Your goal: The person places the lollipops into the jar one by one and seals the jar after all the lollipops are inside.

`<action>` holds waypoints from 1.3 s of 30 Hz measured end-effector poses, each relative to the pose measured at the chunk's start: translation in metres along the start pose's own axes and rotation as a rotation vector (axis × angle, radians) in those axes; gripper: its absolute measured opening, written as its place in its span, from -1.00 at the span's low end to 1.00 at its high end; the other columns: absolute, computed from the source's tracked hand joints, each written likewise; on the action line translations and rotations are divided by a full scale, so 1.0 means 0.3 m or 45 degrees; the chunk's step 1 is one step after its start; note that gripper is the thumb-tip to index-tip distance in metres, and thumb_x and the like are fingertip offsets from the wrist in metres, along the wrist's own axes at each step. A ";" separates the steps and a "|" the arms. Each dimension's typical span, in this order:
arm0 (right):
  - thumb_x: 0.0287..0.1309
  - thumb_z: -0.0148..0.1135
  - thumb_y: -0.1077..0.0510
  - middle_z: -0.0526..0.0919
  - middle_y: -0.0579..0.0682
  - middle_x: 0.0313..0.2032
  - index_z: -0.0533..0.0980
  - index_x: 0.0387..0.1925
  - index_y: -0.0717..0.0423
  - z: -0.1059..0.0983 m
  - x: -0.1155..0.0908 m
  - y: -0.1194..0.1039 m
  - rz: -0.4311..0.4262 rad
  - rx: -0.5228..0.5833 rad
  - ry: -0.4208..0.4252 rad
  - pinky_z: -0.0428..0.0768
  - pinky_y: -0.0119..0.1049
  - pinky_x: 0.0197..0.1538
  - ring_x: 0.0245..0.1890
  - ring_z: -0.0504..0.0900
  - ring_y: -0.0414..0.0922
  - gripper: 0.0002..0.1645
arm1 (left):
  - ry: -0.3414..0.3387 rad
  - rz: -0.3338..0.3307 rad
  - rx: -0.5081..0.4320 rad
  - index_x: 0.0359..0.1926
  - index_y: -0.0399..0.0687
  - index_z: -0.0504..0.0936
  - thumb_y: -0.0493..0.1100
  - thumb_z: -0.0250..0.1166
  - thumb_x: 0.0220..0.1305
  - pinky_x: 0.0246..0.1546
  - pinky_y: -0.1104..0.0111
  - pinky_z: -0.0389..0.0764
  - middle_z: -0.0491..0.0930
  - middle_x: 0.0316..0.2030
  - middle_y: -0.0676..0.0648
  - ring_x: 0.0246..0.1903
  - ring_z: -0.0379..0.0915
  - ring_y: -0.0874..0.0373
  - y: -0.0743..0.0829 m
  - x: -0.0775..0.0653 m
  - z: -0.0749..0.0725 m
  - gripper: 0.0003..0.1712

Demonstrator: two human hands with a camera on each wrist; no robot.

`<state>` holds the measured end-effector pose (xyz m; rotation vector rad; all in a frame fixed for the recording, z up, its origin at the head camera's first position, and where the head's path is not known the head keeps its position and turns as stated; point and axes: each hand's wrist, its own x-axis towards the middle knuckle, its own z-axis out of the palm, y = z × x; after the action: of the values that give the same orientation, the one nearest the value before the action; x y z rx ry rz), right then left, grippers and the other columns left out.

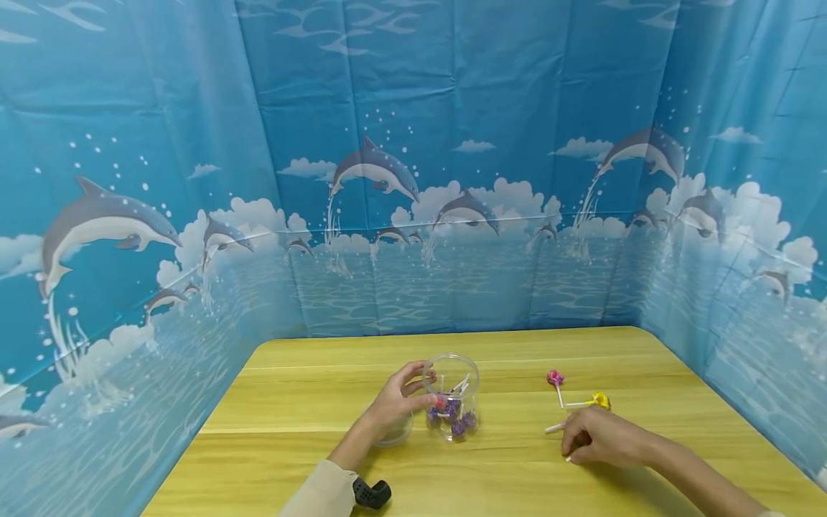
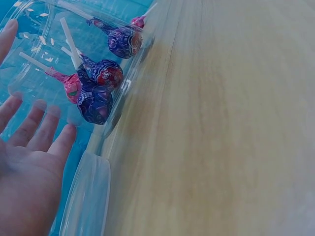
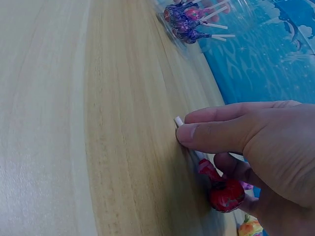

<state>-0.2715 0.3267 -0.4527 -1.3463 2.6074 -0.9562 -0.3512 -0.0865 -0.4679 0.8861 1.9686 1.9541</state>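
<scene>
A clear plastic jar stands on the table, with several purple- and pink-wrapped lollipops inside, white sticks pointing upward. My left hand holds the jar from its left side, thumb in front and fingers behind; the left wrist view has the fingertips against its wall. At the right, my right hand pinches the white stick of a red-wrapped lollipop between thumb and forefinger, close over the table. In the head view the hand hides that candy's head. Another white stick pokes out beside the fingers.
A pink lollipop and a yellow lollipop lie beyond my right hand. Under my left wrist is a round clear lid. The wooden table backs onto a blue dolphin-print curtain.
</scene>
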 end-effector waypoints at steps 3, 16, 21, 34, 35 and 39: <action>0.16 0.49 0.33 0.64 -0.28 -0.37 0.77 -0.34 -0.03 -0.001 0.002 -0.003 -0.002 0.007 0.004 0.53 -0.44 -0.48 -0.33 0.56 -0.34 -0.83 | -0.007 0.001 -0.002 0.53 -0.13 0.28 -0.10 0.39 0.42 0.22 0.11 0.54 0.36 0.40 -0.21 0.42 0.25 -0.21 0.000 0.000 -0.002 -0.22; 0.37 0.32 0.30 0.71 -0.22 -0.25 0.68 -0.22 -0.02 -0.043 0.017 -0.040 0.017 -0.040 -0.039 0.60 -0.38 -0.37 -0.35 0.56 -0.38 -0.85 | -0.014 0.010 -0.012 0.54 -0.17 0.25 -0.17 0.35 0.45 0.21 0.11 0.55 0.37 0.39 -0.21 0.42 0.25 -0.22 -0.003 0.004 -0.002 -0.24; 0.40 0.30 0.28 0.67 -0.26 -0.34 0.68 -0.22 0.00 -0.071 0.022 -0.060 0.128 -0.059 -0.050 0.57 -0.38 -0.41 -0.45 0.51 -0.39 -0.88 | -0.022 0.013 -0.013 0.54 -0.12 0.27 -0.17 0.34 0.46 0.22 0.12 0.55 0.37 0.39 -0.21 0.42 0.26 -0.20 -0.011 0.007 -0.005 -0.27; 0.31 0.30 0.37 0.51 -0.34 -0.51 0.55 -0.36 -0.06 -0.154 0.027 -0.092 0.102 -0.107 0.070 0.42 -0.41 -0.52 -0.53 0.37 -0.42 -0.75 | -0.013 0.012 -0.007 0.56 -0.21 0.21 -0.20 0.31 0.48 0.23 0.10 0.54 0.35 0.41 -0.20 0.43 0.23 -0.20 -0.026 0.008 -0.006 -0.25; 0.32 0.30 0.35 0.50 -0.34 -0.51 0.55 -0.36 -0.04 -0.165 0.028 -0.096 0.104 -0.107 0.083 0.42 -0.41 -0.53 -0.53 0.36 -0.42 -0.77 | -0.010 0.012 -0.005 0.55 -0.20 0.23 -0.21 0.31 0.48 0.23 0.10 0.54 0.35 0.41 -0.20 0.43 0.24 -0.20 -0.026 0.008 -0.006 -0.26; 0.34 0.30 0.34 0.49 -0.35 -0.51 0.56 -0.35 -0.04 -0.207 0.041 -0.114 0.123 -0.144 0.155 0.43 -0.38 -0.52 -0.55 0.38 -0.40 -0.79 | -0.010 0.005 -0.017 0.55 -0.21 0.23 -0.24 0.30 0.48 0.22 0.11 0.54 0.35 0.40 -0.21 0.42 0.25 -0.20 -0.023 0.009 -0.008 -0.27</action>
<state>-0.2741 0.3337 -0.3812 -1.2073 2.8283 -0.9172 -0.3565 -0.0865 -0.4736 0.8934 1.9486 1.9611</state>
